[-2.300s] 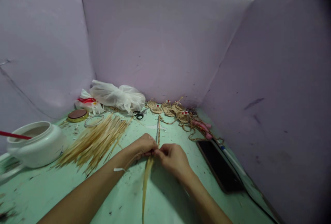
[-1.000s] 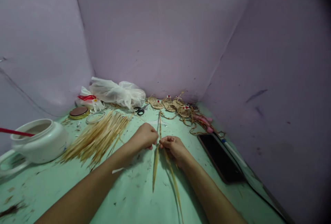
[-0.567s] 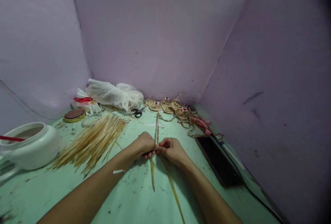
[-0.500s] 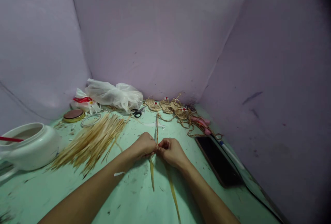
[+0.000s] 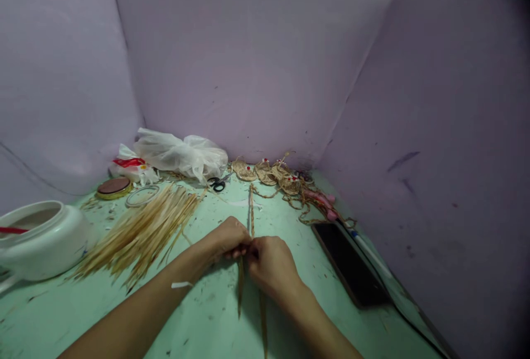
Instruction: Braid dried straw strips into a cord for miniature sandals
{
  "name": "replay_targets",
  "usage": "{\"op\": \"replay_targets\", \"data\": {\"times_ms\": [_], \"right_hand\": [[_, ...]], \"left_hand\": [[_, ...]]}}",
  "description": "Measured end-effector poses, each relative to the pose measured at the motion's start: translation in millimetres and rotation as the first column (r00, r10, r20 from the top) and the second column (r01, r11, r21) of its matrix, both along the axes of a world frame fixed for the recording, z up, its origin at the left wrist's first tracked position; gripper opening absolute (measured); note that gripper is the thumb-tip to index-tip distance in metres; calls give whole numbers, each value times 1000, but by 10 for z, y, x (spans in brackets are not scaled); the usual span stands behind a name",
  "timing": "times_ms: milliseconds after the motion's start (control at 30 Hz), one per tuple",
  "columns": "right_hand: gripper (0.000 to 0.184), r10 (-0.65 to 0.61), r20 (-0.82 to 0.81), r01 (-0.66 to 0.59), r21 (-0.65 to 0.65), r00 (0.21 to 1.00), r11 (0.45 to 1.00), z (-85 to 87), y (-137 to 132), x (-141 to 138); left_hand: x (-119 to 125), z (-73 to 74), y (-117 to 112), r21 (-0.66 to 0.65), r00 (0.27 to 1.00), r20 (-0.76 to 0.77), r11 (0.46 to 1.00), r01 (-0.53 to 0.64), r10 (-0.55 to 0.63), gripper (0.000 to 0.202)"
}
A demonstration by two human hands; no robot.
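Observation:
A thin twisted cord of straw-like fibre [image 5: 252,210] runs from the back of the table toward me, down to my fingers. My left hand [image 5: 232,236] is closed in a pinch on the cord's near end. Right against it, my right hand [image 5: 271,262] is closed on the same spot, its fingertips partly hidden. Two loose flat fibre strips hang toward me below the hands: a shorter strip [image 5: 240,287] under the left and a longer strip [image 5: 263,323] under the right. A spread bundle of dry fibre strips [image 5: 144,226] lies left of my left hand.
Scissors [image 5: 217,183], a white plastic bag [image 5: 182,152] and woven discs with red beads [image 5: 265,172] lie along the back wall. A white pot [image 5: 45,246] and a round tin [image 5: 114,186] stand left. A phone [image 5: 350,265] and cable lie right, near a pink-handled tool [image 5: 321,202].
My right hand has turned over and moved slightly toward me, and the longer strip has swung left with it. The left hand stays at the cord. The view has shifted slightly.

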State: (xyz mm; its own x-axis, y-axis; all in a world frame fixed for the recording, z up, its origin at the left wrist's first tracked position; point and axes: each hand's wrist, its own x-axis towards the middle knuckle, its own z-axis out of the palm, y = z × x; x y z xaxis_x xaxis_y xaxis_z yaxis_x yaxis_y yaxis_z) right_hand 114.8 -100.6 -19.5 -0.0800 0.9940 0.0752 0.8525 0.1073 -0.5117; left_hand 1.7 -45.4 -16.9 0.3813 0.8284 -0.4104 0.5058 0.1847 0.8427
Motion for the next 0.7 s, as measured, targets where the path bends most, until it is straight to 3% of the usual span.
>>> {"op": "replay_targets", "data": {"times_ms": [100,167,233,333,400,467,567,700], "right_hand": [[13,22,-156,-36,-84,988,996,-36,92,113],[19,-98,-340,45,-162,935,986,-44,165,186],[21,-246,-569,87,-292,785,952,-38,214,211],[15,-336,-805,-172,-466,488,868,-28,219,156],[13,-342,-847,-276,-471,406,838,-42,204,106],[12,-346,-831,-233,-475,436,848,-74,202,81],[15,-340,-759,-138,-487,555,863,-127,222,92],[13,-319,-697,-74,-470,642,880,-136,238,115]], "left_hand": [[-50,33,29,-29,999,51,1000,-1,2,5],[-61,56,37,-49,997,75,999,-20,24,4],[-62,68,41,-53,993,113,998,-24,30,4],[-55,56,45,-41,988,153,999,-2,8,4],[-50,34,47,-27,988,155,999,20,-15,6],[-46,17,48,-15,988,147,999,39,-37,8],[-61,18,56,35,993,88,997,73,-76,8],[-128,98,74,173,973,-190,972,161,-128,8]]}}
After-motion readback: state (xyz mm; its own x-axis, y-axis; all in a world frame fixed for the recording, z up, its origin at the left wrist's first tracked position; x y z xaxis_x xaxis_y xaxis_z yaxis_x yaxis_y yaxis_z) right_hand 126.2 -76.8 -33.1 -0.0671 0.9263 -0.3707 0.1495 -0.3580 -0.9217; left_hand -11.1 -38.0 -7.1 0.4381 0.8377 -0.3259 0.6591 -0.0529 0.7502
